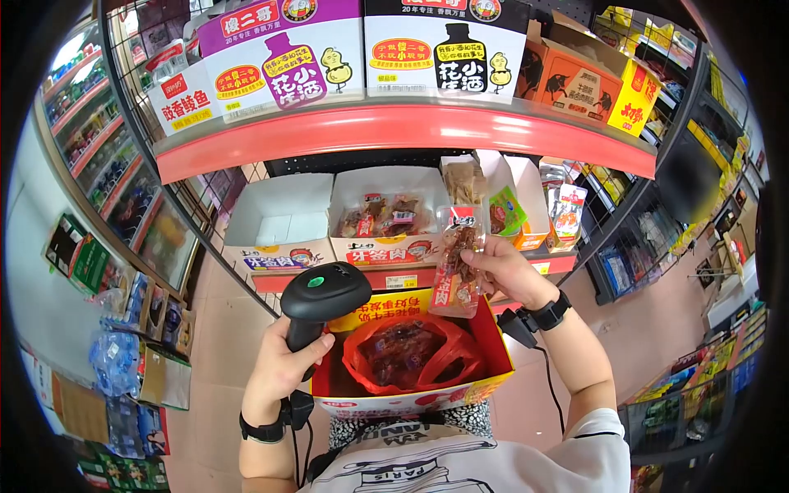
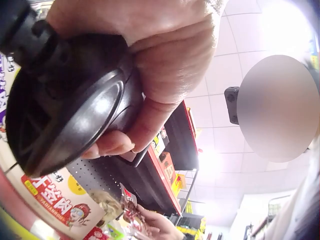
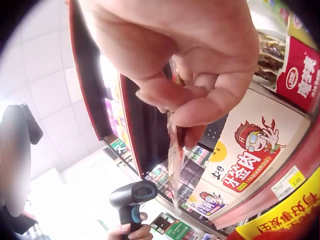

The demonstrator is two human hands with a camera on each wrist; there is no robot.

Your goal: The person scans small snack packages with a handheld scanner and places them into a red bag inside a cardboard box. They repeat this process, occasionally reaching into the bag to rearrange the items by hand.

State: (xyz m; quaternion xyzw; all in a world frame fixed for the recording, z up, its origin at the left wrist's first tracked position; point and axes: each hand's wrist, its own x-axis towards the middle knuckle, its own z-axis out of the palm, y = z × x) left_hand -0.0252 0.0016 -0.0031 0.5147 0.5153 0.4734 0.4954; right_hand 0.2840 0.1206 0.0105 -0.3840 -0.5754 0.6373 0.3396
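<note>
Fingers of left hand [image 1: 283, 361] wrap black scanner [image 1: 322, 297]; right-hand [image 1: 514, 271] fingers pinch clear snack packet [image 1: 457, 261], upright above open box [image 1: 456, 392], near lower shelf [image 1: 329, 279].

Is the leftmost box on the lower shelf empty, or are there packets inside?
It looks empty: inside the leftmost box, only bare white cardboard shows, while the neighbouring box holds packets.

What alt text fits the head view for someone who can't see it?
Left hand grips a black scanner; right hand pinches a snack packet near an open box holding a red plastic bag, before stocked store shelves.
</note>
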